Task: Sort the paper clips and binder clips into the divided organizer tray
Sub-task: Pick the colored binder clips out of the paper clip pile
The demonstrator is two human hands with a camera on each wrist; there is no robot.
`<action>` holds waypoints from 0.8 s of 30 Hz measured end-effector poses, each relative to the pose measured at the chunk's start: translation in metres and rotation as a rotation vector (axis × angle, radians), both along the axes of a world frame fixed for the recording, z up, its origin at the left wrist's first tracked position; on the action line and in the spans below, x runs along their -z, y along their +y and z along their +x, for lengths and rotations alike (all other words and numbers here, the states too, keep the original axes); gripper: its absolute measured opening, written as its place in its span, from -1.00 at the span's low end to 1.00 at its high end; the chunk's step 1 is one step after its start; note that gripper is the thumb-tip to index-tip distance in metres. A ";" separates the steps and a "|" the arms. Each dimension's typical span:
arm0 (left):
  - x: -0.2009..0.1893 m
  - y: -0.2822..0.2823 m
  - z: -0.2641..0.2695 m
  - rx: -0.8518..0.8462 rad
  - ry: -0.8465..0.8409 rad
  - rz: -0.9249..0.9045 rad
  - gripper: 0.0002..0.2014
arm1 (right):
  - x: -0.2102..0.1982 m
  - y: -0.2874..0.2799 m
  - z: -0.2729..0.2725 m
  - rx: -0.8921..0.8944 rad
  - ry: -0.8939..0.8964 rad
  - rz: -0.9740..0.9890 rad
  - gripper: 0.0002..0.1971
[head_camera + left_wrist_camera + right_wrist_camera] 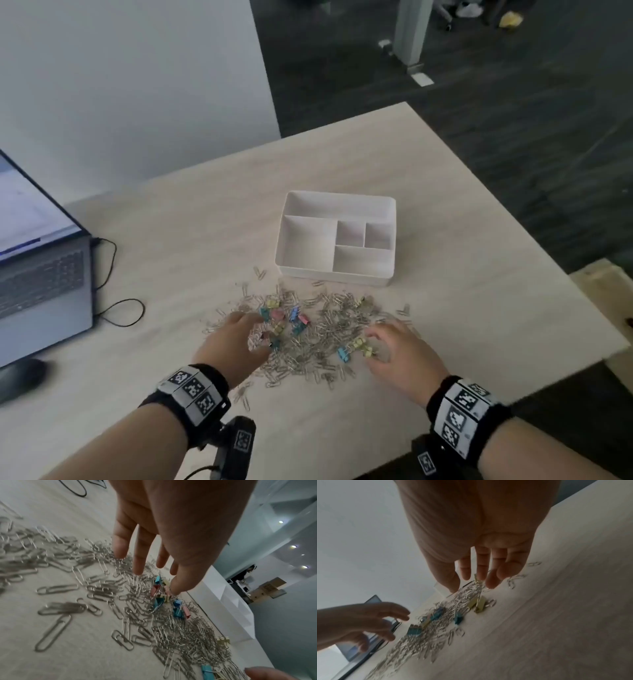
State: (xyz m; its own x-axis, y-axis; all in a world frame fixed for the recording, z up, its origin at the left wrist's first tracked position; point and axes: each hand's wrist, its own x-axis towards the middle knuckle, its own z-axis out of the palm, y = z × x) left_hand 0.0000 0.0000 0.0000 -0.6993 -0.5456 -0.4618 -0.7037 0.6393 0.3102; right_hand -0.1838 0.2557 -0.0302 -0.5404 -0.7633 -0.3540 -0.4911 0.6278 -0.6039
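Note:
A wide heap of silver paper clips lies on the pale wooden table, with small coloured binder clips mixed in. Just beyond it stands the white divided organizer tray, its compartments holding nothing. My left hand hovers over the heap's left side with fingers spread and straight, the thumb tip close to pink, yellow and teal binder clips. My right hand is over the heap's right side, fingers hanging loosely onto the paper clips beside yellow binder clips. Neither hand holds anything.
An open laptop sits at the left with a black cable looping onto the table, and a dark mouse lies near the front left. The table's right edge drops to dark floor.

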 end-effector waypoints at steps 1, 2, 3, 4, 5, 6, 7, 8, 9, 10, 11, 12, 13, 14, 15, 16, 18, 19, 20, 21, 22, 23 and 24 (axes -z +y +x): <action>0.003 0.001 -0.005 -0.005 0.002 -0.012 -0.41 | 0.003 -0.006 0.001 -0.033 0.032 0.013 -0.60; 0.006 0.002 -0.010 -0.024 -0.008 -0.031 -0.39 | 0.004 -0.012 0.002 -0.052 0.080 0.041 -0.58; 0.008 0.004 -0.013 -0.020 -0.025 -0.039 -0.39 | 0.005 -0.018 0.004 -0.080 0.114 0.056 -0.57; 0.011 0.006 -0.014 -0.010 -0.029 -0.039 -0.39 | 0.008 -0.023 0.007 -0.110 0.138 0.057 -0.55; 0.014 0.008 -0.016 -0.012 -0.020 -0.041 -0.41 | 0.010 -0.026 0.009 -0.140 0.168 0.062 -0.55; 0.017 0.010 -0.016 -0.021 0.002 -0.037 -0.44 | 0.013 -0.028 0.011 -0.171 0.188 0.069 -0.55; 0.020 0.010 -0.016 -0.030 0.022 -0.039 -0.49 | 0.014 -0.031 0.012 -0.200 0.209 0.078 -0.57; 0.023 0.009 -0.016 -0.036 0.046 -0.038 -0.56 | 0.014 -0.032 0.012 -0.225 0.221 0.088 -0.60; 0.025 0.009 -0.016 -0.040 0.068 -0.036 -0.66 | 0.015 -0.035 0.013 -0.237 0.220 0.071 -0.63; 0.028 0.008 -0.016 -0.042 0.089 -0.029 -0.77 | 0.015 -0.037 0.013 -0.237 0.212 0.051 -0.68; 0.030 0.007 -0.016 -0.044 0.098 -0.020 -0.86 | 0.016 -0.038 0.013 -0.232 0.204 0.033 -0.74; 0.033 0.006 -0.014 -0.041 0.105 -0.010 -0.93 | 0.016 -0.039 0.014 -0.229 0.199 0.021 -0.82; 0.034 0.005 -0.013 -0.045 0.104 0.001 -0.94 | 0.016 -0.038 0.014 -0.222 0.193 0.013 -0.89; 0.037 0.004 -0.012 -0.046 0.111 0.010 -0.93 | 0.018 -0.037 0.014 -0.216 0.182 0.006 -0.94; 0.038 0.004 -0.010 -0.047 0.119 0.014 -0.93 | 0.019 -0.035 0.013 -0.204 0.161 -0.004 -0.94; 0.040 0.004 -0.009 -0.048 0.136 0.018 -0.93 | 0.020 -0.033 0.012 -0.191 0.137 -0.013 -0.93; 0.039 0.004 -0.007 -0.048 0.161 0.024 -0.94 | 0.021 -0.028 0.010 -0.180 0.101 -0.030 -0.92; 0.039 0.004 -0.007 -0.052 0.174 0.026 -0.94 | 0.021 -0.026 0.009 -0.177 0.079 -0.048 -0.91; 0.040 0.004 -0.006 -0.055 0.190 0.029 -0.95 | 0.020 -0.023 0.008 -0.166 0.055 -0.074 -0.90; 0.040 0.004 -0.006 -0.062 0.198 0.033 -0.95 | 0.017 -0.020 0.006 -0.144 0.038 -0.105 -0.88; 0.041 0.004 -0.005 -0.067 0.208 0.035 -0.94 | 0.014 -0.018 0.003 -0.105 0.026 -0.129 -0.86; 0.041 0.004 -0.005 -0.073 0.213 0.041 -0.94 | 0.011 -0.015 -0.001 -0.049 0.025 -0.160 -0.86; 0.042 0.004 -0.004 -0.081 0.221 0.048 -0.93 | 0.007 -0.014 -0.007 0.029 0.035 -0.202 -0.88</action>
